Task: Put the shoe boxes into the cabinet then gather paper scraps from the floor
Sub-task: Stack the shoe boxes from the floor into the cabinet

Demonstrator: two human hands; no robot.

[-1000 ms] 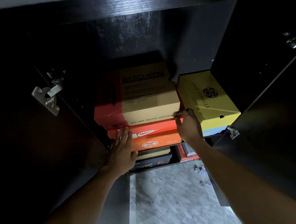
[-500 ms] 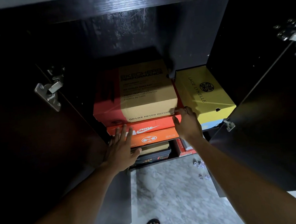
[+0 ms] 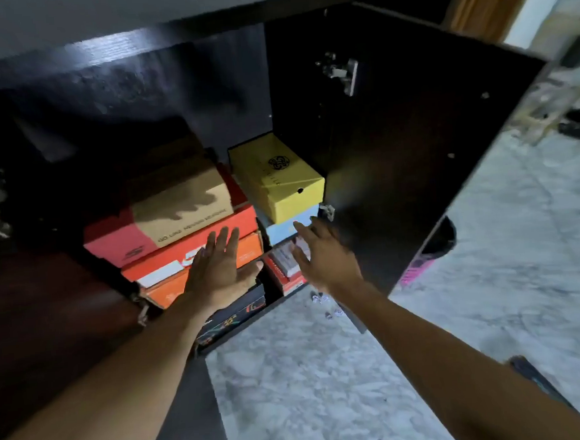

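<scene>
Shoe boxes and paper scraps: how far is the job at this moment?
Done, it seems: the tan box, the orange boxes and the yellow box sit stacked inside the cabinet. In hand: the left hand is flat at the orange boxes, the right hand open near the blue box; neither holds anything. Left: the paper scraps on the floor, not yet gathered.

Paper scraps (image 3: 319, 299) lie on the floor (image 3: 310, 390) below the right hand (image 3: 326, 262). Boxes (image 3: 178, 207) sit stacked in the cabinet (image 3: 168, 73) by the left hand (image 3: 220, 269).
</scene>
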